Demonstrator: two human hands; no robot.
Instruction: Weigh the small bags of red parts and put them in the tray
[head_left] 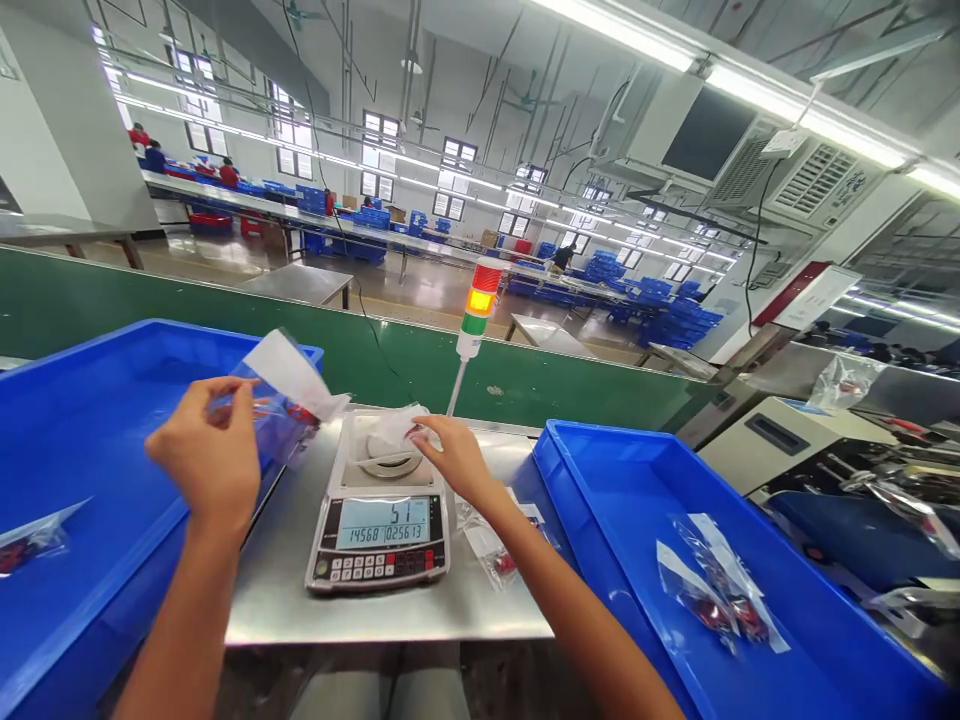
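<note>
My left hand [214, 450] pinches a clear plastic bag [296, 405] with a white header and small red parts inside, held up over the edge of the left blue bin [142, 335]. The fingers of my right hand [454, 455] close on another small bag [397, 428] with a white strip, at the pan of a digital scale [379, 540]. The scale's display is lit and shows figures. More bags with red parts [502, 550] lie on the steel table [300, 615], partly behind my right forearm.
A blue bin [607, 445] on the right holds a few bagged parts [720, 590]; one bag [34, 540] lies in the left bin. A signal tower [477, 310] glows amber behind the scale. A machine [795, 440] stands at far right. A green partition [390, 350] runs behind.
</note>
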